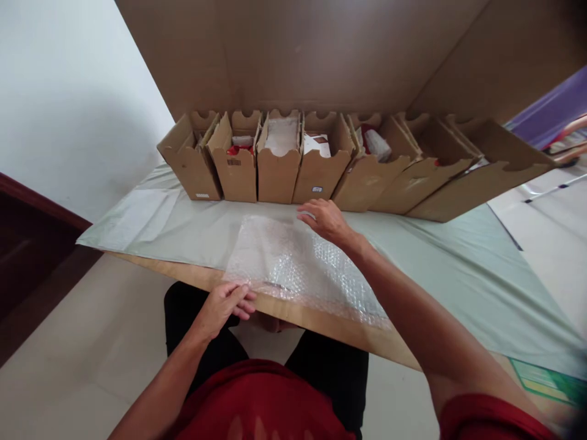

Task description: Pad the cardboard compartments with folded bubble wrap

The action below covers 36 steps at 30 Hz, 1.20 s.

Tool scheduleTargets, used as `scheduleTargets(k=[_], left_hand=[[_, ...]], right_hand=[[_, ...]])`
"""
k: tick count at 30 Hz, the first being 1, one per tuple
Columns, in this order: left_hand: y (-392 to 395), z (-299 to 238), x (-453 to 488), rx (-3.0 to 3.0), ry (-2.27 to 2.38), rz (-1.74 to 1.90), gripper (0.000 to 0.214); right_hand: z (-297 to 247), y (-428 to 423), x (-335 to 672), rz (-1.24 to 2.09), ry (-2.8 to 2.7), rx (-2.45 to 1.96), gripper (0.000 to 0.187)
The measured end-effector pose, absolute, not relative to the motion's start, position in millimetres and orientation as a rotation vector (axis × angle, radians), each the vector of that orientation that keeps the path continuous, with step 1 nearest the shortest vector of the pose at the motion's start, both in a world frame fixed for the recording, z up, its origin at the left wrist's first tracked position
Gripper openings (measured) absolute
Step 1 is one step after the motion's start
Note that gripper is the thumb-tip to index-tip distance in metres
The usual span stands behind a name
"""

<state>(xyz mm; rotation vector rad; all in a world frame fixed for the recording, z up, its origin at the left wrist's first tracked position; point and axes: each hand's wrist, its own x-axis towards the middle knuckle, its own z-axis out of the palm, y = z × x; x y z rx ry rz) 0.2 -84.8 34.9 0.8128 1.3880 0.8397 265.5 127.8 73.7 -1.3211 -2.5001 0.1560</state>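
Note:
A sheet of clear bubble wrap lies flat on the cloth-covered table in front of me, its near edge along the table's front edge. My left hand is at the near left corner of the sheet, thumb on top and fingers curled below, closed on its edge. Over the far side of the wrap hovers my right hand, fingers loosely bent and apart with nothing in them. It is just in front of a cardboard box that has white card inside.
Several open cardboard boxes stand in a row at the back, one with a white bubbly packet, another with a red item. A tall cardboard panel rises behind them. White paper lies at left on the pale green cloth.

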Motion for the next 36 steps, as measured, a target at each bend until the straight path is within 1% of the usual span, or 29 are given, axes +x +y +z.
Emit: scheduleTargets(k=[3,7,9,11,13,15,17,19,22,25,28,31,34,36], left_hand=[[-85,40,-30,0.891,1.495,0.835,0.060],[-51,67,-74,1.129,1.750,1.123,0.045],[-27,80,-78,1.299,1.828,1.228,0.038],[-7,83,-63,1.579,1.817,1.218,0.032],[5,76,-31,1.940,1.671,1.082,0.031],[8,61,7,2.228,1.471,0.849,0.038],[7,44,41,2.367,1.371,0.597,0.048],[2,30,61,2.409,1.396,0.394,0.055],[-11,14,59,2.422,1.498,0.225,0.060],[-26,9,25,2.438,1.519,0.204,0.060],[-21,17,-22,2.401,1.506,0.300,0.051],[15,44,-71,2.283,1.763,0.626,0.045],[69,85,-106,2.186,2.036,1.058,0.045],[101,113,-114,2.093,2.122,1.217,0.053]], right_hand=[[54,109,288,0.093,-2.408,-1.311,0.028],[20,86,321,0.096,-2.437,-1.344,0.037],[7,77,326,0.090,-2.447,-1.373,0.041],[2,68,323,0.063,-2.441,-1.392,0.041],[6,55,311,0.023,-2.432,-1.406,0.041],[14,40,295,0.003,-2.445,-1.401,0.041],[19,27,278,0.034,-2.505,-1.363,0.042],[19,17,270,0.097,-2.583,-1.326,0.045],[11,7,291,0.149,-2.626,-1.367,0.049],[2,-6,347,0.091,-2.497,-1.538,0.050],[-4,-18,407,-0.005,-2.286,-1.702,0.049],[-7,-20,436,-0.139,-2.126,-1.720,0.041],[-1,-10,414,-0.143,-2.165,-1.595,0.041],[5,3,377,-0.078,-2.272,-1.497,0.043]])
